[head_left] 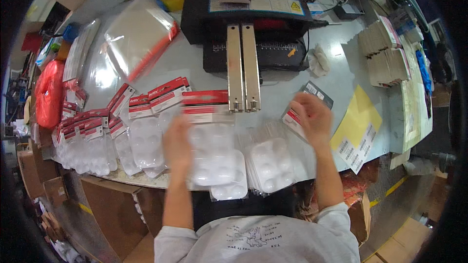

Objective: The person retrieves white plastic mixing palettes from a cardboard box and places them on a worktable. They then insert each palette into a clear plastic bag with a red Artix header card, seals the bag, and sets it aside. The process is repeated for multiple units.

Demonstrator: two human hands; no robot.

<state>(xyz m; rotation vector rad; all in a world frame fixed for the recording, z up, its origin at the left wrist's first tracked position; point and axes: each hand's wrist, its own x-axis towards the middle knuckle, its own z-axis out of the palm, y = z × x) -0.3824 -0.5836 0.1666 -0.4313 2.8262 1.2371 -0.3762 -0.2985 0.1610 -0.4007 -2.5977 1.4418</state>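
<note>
My left hand [178, 141] is smeared by motion at the left edge of a clear bag holding a white paint palette [212, 139]. A red and white header card [207, 103] sits at that bag's top, beside two metal bars. Whether my left fingers grip the bag I cannot tell. My right hand [313, 117] is closed, fingertips pinched, over a red, white and black header card [294, 122]. Between my hands lies a stack of bagged white palettes [271, 164] at the table's near edge. Another palette [231, 180] lies partly beneath the left one.
A black machine [195, 14] with a red display stands at the back, its metal bars [243, 68] reaching forward. Carded palette packs [87, 141] lie left, below clear bags [141, 34]. Yellow paper [358, 112] with barcode labels [358, 151] and card stacks [385, 58] are right.
</note>
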